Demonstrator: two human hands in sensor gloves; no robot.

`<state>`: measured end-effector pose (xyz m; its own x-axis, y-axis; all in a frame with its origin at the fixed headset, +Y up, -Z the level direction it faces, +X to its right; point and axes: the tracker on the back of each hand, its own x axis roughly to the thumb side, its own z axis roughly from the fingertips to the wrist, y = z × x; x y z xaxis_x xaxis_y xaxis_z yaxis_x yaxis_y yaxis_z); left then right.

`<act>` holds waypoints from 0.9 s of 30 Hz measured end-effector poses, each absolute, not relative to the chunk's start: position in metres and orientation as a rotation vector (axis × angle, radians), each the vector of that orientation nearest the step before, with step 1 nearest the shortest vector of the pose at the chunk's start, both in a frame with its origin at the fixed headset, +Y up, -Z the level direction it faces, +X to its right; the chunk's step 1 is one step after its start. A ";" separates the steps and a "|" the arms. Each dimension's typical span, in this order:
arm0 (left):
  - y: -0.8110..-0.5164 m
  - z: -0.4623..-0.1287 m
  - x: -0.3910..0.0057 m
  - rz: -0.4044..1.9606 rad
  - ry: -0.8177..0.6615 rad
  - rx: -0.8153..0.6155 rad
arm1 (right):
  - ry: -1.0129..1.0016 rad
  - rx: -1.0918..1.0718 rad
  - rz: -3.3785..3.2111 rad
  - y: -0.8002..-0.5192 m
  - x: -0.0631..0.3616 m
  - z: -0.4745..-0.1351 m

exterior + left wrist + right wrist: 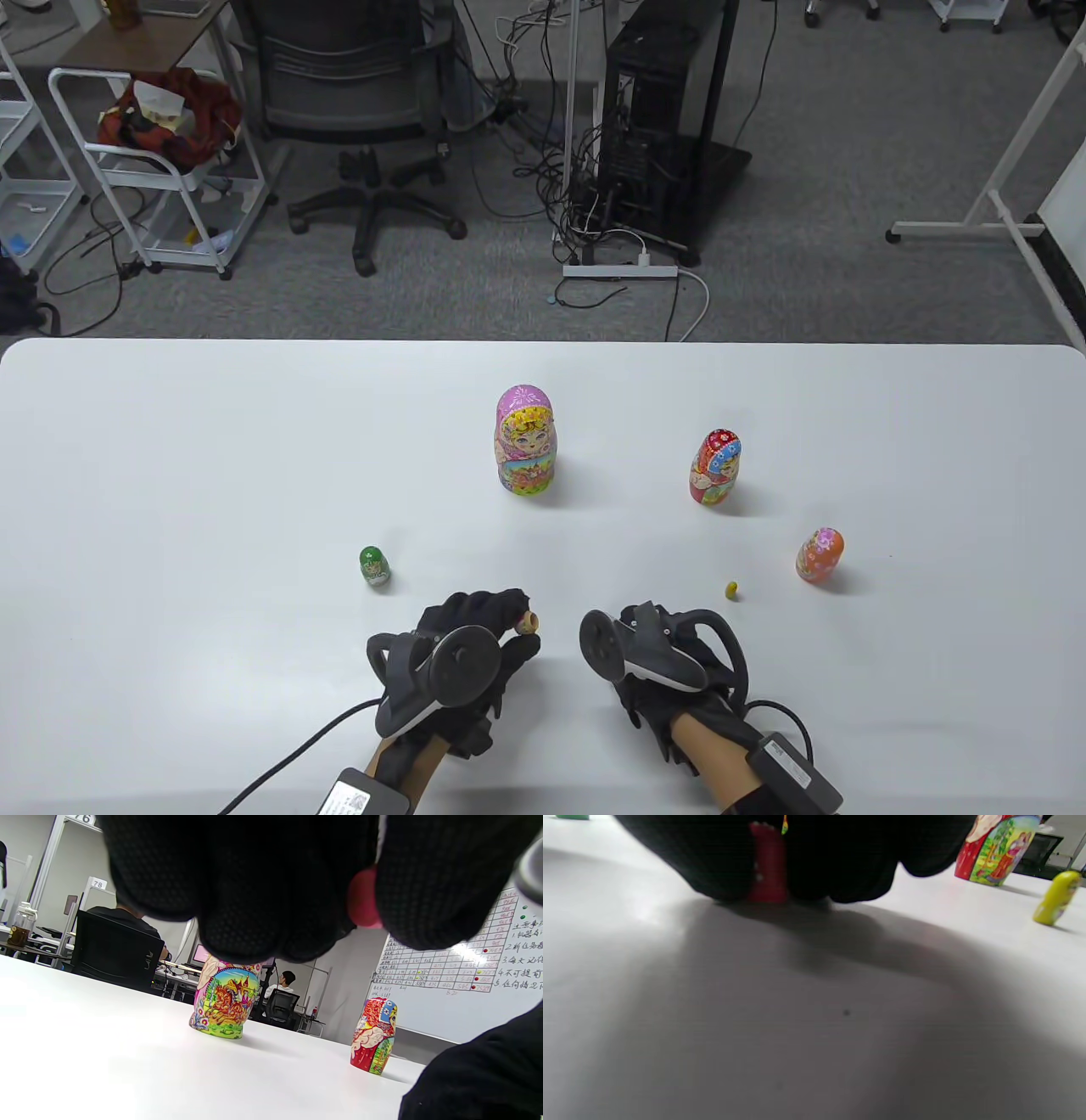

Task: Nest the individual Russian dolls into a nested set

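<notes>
Red doll half (528, 624) in left grip (475, 649)

five whole dolls standing on the table (170, 441): pink doll (526, 441), red doll (715, 467), orange doll (820, 555), green doll (374, 567), tiny yellow doll (731, 588)

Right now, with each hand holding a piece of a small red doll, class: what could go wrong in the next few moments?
1. The left hand pinches a small red doll half at its fingers; so slight a hold may let it drop and roll.
2. The tiny yellow doll stands just beyond the right hand; a careless move may knock it over.
3. The right hand covers its red doll piece, so aligning the halves is partly blind.
</notes>
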<state>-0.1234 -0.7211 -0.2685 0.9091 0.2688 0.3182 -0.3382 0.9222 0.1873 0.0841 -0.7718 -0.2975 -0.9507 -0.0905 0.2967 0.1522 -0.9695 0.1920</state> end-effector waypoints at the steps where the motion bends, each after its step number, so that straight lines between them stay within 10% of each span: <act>1: -0.721 -0.269 -0.123 0.317 -0.294 0.242 | -0.318 -0.434 -2.975 -0.772 0.085 -0.298; 5: -0.721 -0.269 -0.123 0.310 -0.295 0.241 | -0.418 -0.456 -3.026 -0.760 0.095 -0.301; 12: -0.723 -0.270 -0.120 0.297 -0.297 0.217 | 0.233 0.241 -3.451 -0.711 0.186 -0.321; 17: -0.724 -0.270 -0.118 0.274 -0.309 0.211 | -0.046 0.695 -3.420 -0.752 0.229 -0.333; 27: -0.725 -0.269 -0.117 0.268 -0.318 0.189 | -0.160 0.501 -3.280 -0.763 0.213 -0.338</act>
